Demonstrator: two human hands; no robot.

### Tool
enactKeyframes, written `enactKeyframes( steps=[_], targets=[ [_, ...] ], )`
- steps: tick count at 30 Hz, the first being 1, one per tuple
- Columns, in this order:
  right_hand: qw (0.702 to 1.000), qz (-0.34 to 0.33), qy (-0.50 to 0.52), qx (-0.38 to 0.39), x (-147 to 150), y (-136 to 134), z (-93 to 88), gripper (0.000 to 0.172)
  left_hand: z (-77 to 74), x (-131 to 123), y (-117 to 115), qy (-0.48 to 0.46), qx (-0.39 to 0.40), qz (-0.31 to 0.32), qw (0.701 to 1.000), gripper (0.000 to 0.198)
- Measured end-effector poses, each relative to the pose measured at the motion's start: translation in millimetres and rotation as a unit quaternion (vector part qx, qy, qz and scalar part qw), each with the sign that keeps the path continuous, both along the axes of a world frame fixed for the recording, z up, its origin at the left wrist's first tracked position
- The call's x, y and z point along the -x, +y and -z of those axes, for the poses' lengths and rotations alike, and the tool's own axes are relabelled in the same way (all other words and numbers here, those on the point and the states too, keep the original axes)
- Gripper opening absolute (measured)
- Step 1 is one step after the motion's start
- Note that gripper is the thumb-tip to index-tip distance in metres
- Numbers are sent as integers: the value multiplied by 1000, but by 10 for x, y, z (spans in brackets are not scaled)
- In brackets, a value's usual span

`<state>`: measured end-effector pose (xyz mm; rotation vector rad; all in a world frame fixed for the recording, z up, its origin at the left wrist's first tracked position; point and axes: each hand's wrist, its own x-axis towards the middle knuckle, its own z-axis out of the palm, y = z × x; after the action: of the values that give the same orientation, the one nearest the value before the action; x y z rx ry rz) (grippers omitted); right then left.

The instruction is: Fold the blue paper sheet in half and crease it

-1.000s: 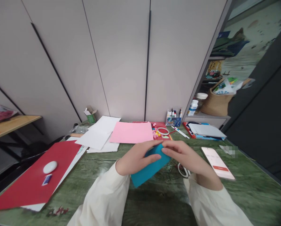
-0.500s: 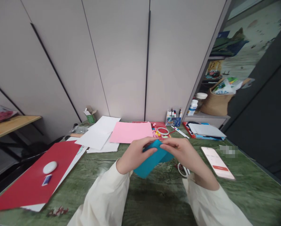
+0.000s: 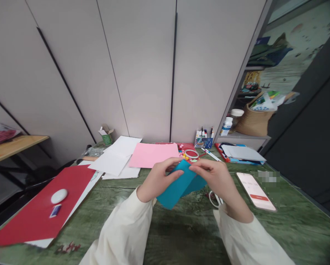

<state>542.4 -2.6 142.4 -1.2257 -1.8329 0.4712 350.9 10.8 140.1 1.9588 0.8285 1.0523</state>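
Observation:
A folded teal-blue sheet of paper [image 3: 178, 188] is held just above the green table [image 3: 181, 228], in front of me. My left hand [image 3: 158, 179] grips its left upper part, fingers curled over the top edge. My right hand [image 3: 216, 176] pinches the paper's upper right corner with fingertips pressed together. Both hands meet at the top of the paper. A second layer of the same paper shows behind on the right. White-handled scissors [image 3: 216, 200] lie partly hidden under my right wrist.
A phone [image 3: 255, 191] lies to the right. A red sheet [image 3: 40, 206] with a white oval object [image 3: 59, 195] and a small blue item [image 3: 55, 210] lies left. Pink paper [image 3: 154, 154], white sheets [image 3: 116, 157], a tape ring [image 3: 192, 154], beads, pens [image 3: 211, 155] and a marker box [image 3: 204, 139] sit farther back.
Both hands lifted the teal paper slightly and drew it in; its far layer now fans out to the right behind the front fold.

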Motion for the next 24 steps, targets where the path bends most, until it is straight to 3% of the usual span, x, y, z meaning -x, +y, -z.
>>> enactKeyframes(
  steps=[11, 15, 18, 21, 24],
  targets=[
    [1000, 17, -18, -7, 29, -36, -16, 36, 56, -19, 53, -81, 39, 8, 996, 33],
    [995, 3, -54, -82, -4, -23, -61, 34, 48, -6, 92, -112, 49, -7, 992, 34],
    [987, 71, -68, -130, -74, 19, -86, 27, 32, 34, 143, -168, 71, -35, 983, 35],
    [992, 97, -46, -72, -182, 89, -68, 43, 27, 78, 207, -259, 116, -36, 958, 35],
    [997, 24, 59, 48, -284, 168, -18, 31, 52, 105, 271, -323, 164, -16, 932, 36]
  ],
)
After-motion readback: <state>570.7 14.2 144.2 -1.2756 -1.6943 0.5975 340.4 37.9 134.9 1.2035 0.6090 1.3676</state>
